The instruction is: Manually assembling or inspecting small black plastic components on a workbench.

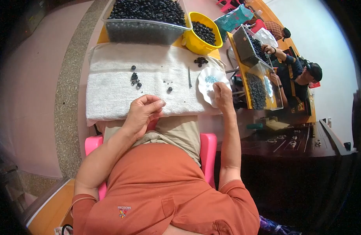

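Note:
My left hand (145,109) hovers at the near edge of the white towel (110,98), thumb and fingertips pressed together. Whatever may be between them is too small to make out. My right hand (222,95) is closed, fingertips bent down over the white wavy-rimmed dish (206,91). Tiny light-blue pieces (211,79) lie in that dish; what the right fingers pinch is hidden. Left of the dish rests a thin dark grey strip-like tool (190,77). Small black round parts (134,76) sit in a loose group beyond my left hand, and a single black part (170,89) lies mid-towel.
At the towel's far side stand a clear bin (145,35) heaped with black parts and a yellow tub (200,47) of similar parts. A small black pile (201,61) lies before the tub. To the right, another person (298,78) works at a table with bins (249,49).

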`<state>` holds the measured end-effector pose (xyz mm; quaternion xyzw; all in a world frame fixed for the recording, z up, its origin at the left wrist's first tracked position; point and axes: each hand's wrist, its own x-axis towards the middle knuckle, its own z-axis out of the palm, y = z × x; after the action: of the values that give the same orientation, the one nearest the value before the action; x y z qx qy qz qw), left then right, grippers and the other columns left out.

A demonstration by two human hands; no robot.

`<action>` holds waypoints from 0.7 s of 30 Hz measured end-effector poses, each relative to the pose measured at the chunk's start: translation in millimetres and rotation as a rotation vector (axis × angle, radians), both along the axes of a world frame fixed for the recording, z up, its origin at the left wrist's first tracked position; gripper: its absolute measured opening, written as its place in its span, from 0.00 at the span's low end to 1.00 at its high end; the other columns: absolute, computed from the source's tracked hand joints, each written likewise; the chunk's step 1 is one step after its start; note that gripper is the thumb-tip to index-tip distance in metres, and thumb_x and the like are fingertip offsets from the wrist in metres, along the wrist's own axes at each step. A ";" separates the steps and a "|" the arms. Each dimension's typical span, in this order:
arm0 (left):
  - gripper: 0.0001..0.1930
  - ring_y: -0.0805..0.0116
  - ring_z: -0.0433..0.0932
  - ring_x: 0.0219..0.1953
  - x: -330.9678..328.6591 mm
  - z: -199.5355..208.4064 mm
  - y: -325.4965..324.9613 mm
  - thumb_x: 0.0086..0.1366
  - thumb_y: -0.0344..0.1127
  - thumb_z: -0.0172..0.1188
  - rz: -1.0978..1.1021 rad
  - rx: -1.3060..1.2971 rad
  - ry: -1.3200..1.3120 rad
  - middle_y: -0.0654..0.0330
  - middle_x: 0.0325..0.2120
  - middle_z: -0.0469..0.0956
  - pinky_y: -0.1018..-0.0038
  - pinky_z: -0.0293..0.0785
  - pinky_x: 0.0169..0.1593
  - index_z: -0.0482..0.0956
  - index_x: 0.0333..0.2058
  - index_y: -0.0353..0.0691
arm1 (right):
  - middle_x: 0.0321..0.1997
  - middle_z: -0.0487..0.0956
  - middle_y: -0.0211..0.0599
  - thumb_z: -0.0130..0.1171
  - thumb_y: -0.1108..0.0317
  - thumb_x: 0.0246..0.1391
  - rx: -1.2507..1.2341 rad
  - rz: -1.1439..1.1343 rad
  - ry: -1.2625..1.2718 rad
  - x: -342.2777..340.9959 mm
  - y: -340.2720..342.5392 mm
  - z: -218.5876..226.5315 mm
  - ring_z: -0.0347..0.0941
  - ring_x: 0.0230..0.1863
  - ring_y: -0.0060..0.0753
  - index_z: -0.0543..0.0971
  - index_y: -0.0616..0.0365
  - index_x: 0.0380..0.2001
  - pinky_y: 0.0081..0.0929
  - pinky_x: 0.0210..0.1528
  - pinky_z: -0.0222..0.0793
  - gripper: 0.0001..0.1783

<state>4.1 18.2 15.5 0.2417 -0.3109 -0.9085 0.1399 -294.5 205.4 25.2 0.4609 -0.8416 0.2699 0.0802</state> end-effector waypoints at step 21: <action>0.06 0.76 0.78 0.32 -1.5 -0.8 2.1 0.64 0.30 0.63 -0.064 -0.102 0.022 0.62 0.33 0.80 0.77 0.80 0.39 0.77 0.37 0.37 | 0.32 0.77 0.34 0.52 0.73 0.65 -0.325 0.366 -0.938 116.0 -38.6 20.5 0.79 0.34 0.27 0.76 0.67 0.39 0.23 0.40 0.75 0.07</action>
<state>2.5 20.3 14.7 0.2141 -0.3629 -0.8981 0.1263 -178.5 166.8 45.7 0.4116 -0.6403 0.5837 -0.2827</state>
